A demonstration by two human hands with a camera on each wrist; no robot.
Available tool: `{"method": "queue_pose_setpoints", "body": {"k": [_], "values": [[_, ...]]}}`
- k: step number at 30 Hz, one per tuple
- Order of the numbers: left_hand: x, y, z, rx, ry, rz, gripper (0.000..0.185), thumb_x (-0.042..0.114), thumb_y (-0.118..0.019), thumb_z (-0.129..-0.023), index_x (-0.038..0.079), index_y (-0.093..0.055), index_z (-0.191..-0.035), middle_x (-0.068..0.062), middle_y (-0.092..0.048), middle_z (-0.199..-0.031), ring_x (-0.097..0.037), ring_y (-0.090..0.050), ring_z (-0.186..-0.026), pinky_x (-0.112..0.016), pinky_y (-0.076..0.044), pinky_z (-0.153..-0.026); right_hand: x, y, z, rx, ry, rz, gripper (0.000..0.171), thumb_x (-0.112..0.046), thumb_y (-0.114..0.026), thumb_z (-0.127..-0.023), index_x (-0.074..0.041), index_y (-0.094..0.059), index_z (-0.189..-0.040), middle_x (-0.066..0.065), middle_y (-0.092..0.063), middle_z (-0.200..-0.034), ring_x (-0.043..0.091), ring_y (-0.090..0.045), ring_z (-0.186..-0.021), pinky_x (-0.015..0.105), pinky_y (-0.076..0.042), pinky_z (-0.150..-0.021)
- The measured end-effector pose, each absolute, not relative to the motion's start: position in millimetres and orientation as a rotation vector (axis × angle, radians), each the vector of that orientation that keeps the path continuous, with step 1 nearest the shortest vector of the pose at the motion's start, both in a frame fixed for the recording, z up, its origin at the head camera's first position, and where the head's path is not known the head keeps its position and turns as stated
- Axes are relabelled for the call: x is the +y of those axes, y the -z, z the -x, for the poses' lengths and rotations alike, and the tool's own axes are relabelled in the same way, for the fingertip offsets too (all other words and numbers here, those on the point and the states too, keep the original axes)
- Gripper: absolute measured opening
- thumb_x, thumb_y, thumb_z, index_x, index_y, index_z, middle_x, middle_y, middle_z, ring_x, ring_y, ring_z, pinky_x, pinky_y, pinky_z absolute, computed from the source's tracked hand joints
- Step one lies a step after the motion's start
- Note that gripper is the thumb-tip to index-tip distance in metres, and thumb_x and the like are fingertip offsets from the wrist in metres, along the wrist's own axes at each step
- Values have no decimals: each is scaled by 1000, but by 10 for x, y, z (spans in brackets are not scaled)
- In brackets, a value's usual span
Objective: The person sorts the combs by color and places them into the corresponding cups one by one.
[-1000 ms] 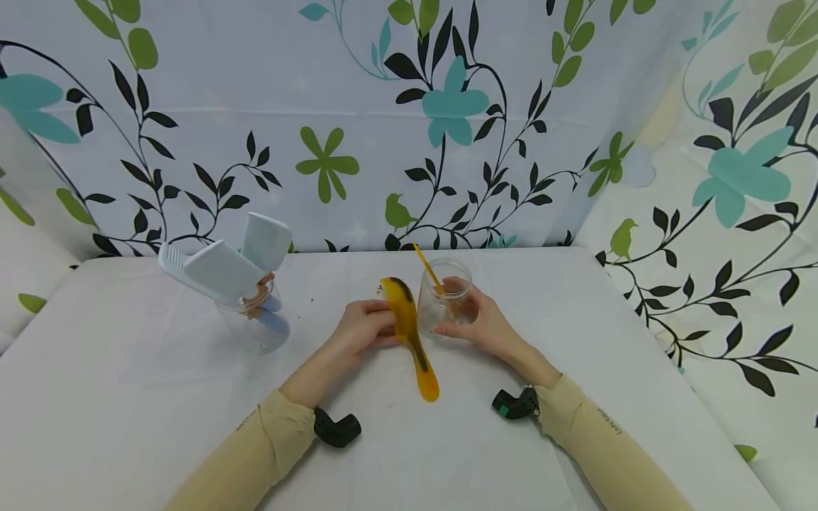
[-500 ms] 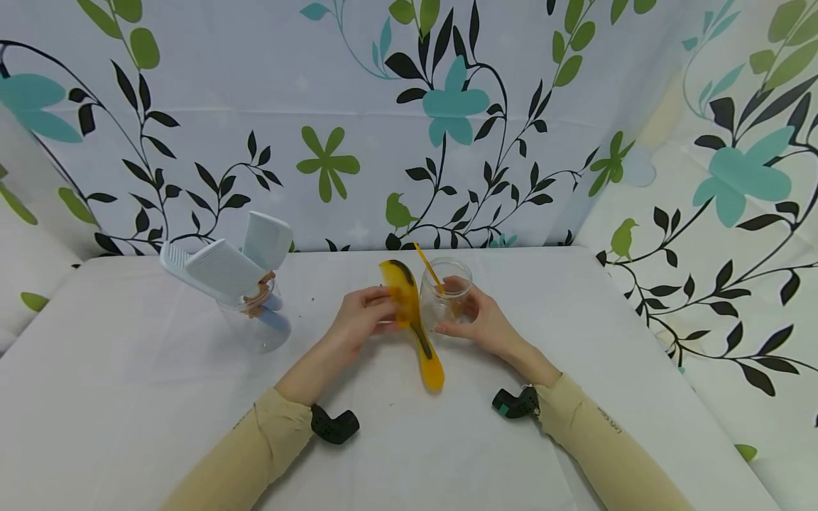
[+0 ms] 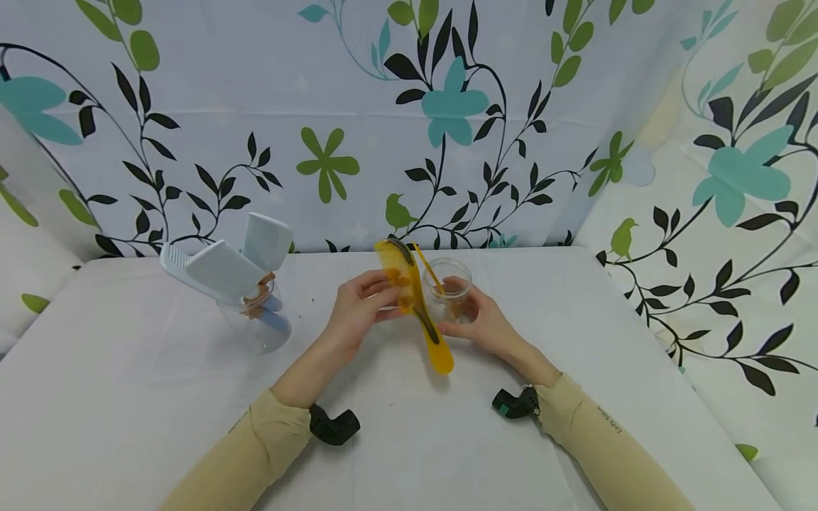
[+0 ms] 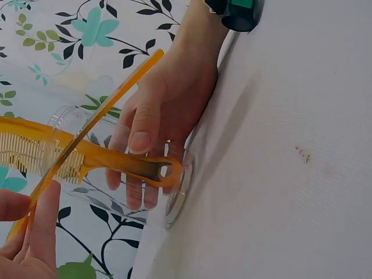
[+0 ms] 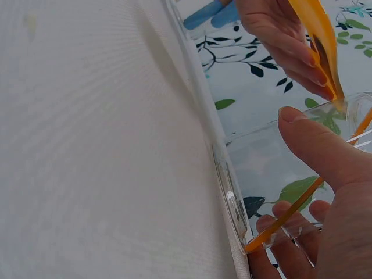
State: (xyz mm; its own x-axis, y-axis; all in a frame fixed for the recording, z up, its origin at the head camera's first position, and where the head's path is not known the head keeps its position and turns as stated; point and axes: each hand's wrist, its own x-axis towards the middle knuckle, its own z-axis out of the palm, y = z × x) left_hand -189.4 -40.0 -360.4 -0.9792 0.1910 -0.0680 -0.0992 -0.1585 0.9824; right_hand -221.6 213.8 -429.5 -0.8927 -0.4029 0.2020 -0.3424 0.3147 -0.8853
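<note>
My left hand pinches an amber comb by its toothed end and holds it tilted above the table, its handle pointing down toward me. The comb hangs just left of a small clear glass jar that stands on the white table. My right hand is wrapped round the jar, thumb on its near side. A thin orange stick leans inside the jar and pokes out past the rim.
A second clear jar at the left holds several white combs fanned upward. Floral curtain panels wall the back and right. Small brown specks dot the cloth.
My left hand has raised the amber comb off the table and tipped it steeper, closer to the jar's mouth. The right hand and jar have stayed put.
</note>
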Motion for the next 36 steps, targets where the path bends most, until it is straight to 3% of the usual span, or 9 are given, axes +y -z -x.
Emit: {"method": "queue_pose_setpoints", "body": {"k": [9,17,31,36], "values": [[-460,3466,1892,1875,-2393,-64,38,7,-61,-98,1,-52,-135,-17,-60,-130,-15,-70,-94,-31,-60,-87,2152,4280,2210,2500,1674,771,74,-5,-77,-82,-3,-42,-148,12,-55,-143,30,-51,-133,52,-36,-117],[-494,3383,1883,1866,-2507,-76,38,6,-60,-99,0,-50,-135,-17,-60,-130,-16,-69,-100,-31,-60,-87,2156,4277,2208,2514,1669,773,78,-3,-80,-79,-4,-42,-147,12,-55,-143,30,-53,-131,52,-38,-115],[-463,3197,1915,2030,-2599,-187,37,7,-61,-99,3,-54,-135,-16,-64,-127,-19,-68,-108,-31,-60,-86,2133,4320,2200,2532,1646,713,76,-17,-84,-79,-20,-47,-145,5,-56,-141,25,-56,-125,49,-41,-112],[-409,3119,1941,2061,-2626,-208,37,7,-62,-98,4,-54,-134,-15,-64,-125,-20,-68,-107,-30,-61,-86,2136,4303,2197,2533,1649,729,76,-17,-84,-79,-21,-47,-145,4,-55,-142,26,-56,-122,50,-42,-110]]}}
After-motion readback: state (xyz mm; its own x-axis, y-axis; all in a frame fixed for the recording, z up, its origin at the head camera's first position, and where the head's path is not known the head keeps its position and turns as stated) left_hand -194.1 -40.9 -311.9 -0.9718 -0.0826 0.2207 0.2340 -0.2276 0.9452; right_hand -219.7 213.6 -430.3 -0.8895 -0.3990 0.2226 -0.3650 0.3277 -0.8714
